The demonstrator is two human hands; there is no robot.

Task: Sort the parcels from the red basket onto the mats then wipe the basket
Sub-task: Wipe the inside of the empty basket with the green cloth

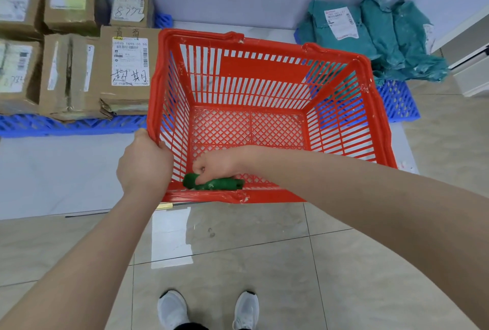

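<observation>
1. On the floor ahead of the person: red basket (267,107), tilted toward the camera, no parcels inside.
2. Left hand (144,163) grips the basket's near-left rim corner, fingers (162,146) curled over the edge, clamped on it.
3. Right hand (217,167) is down inside the basket at the near wall, fingers closed around a green cloth (213,183) bunched into a roll and pressed against the lower near side.
4. Cardboard parcels (71,46) sit packed together on the left blue mat (66,126), labels up, some with handwriting.
5. Teal bag parcels (375,36) lie piled on the right blue mat (397,102), one white label visible.
6. Basket stands between the two mats, its far-left side just beside the cardboard stack.
7. White flecks show on the basket rim and slats.
8. Person's white shoes (209,308) at bottom of view on the tiled floor (291,263).
</observation>
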